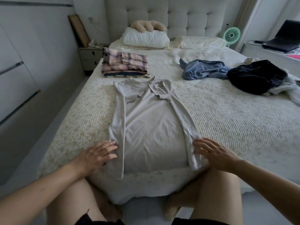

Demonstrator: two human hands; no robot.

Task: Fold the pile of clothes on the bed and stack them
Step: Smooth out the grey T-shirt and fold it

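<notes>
Grey shirt (151, 127) lay flat at bed (227, 114) centre, sides folded in | left hand (99, 155) and right hand (214, 154) rested flat, fingers straight, on hem corners at 6 o'clock | stack (125, 65) at 11, unfolded clothes (235, 75) at 2 | next likely: gripping hem, folding toward collar.

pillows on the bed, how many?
2, both at the headboard end. One plump white pillow on the left, with a beige plush on top. One flatter cream pillow to its right, beside the green fan. More could be hidden beneath them.
</notes>
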